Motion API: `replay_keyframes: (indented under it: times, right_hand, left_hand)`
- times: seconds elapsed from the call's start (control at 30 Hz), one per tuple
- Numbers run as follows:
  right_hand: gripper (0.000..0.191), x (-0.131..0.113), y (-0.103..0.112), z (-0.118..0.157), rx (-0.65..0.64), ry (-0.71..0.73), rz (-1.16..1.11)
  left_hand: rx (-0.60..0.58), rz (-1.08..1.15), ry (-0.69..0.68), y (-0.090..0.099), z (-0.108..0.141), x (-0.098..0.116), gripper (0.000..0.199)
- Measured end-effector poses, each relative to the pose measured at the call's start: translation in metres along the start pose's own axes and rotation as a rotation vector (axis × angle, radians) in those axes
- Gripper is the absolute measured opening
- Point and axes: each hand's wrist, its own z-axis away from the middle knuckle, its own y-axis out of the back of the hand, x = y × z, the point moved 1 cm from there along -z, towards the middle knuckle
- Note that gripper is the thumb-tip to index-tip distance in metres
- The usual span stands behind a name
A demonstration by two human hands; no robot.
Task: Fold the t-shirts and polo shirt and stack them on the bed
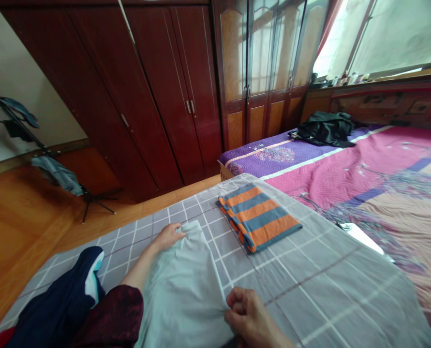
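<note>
A pale grey-green garment (188, 285) lies spread over the checked grey cover in front of me, its kind not clear from what shows. At its far left corner, my left hand (169, 237) is closed on the fabric. My right hand (249, 314) pinches the garment's right edge nearer to me, with small creases running from the fingers. Beyond my right hand rests a folded orange and grey striped garment (259, 215). A dark navy garment (61, 295) with white and light blue parts lies left of my left forearm, partly hidden by my dark red sleeve.
The checked cover (309, 270) meets a bed with a purple and pink quilt (324, 169). Black clothing (326, 128) lies on the quilt, and a flat white object (364, 239) sits nearer. Dark red wardrobes (157, 96) stand behind; a coat stand (86, 195) is at left.
</note>
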Motion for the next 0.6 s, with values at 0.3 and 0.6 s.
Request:
replay_keyframes:
  times: [0.3,0.6]
  right_hand:
    - [0.018,-0.034,0.056,0.004,0.029,0.107,-0.106]
    - [0.02,-0.076,0.123,0.022,0.16,0.233,-0.056]
  left_hand:
    - [0.169,0.067,-0.15,0.021,-0.018,0.049,0.029]
    - [0.212,0.166,-0.26,0.047,-0.067,0.127,0.037]
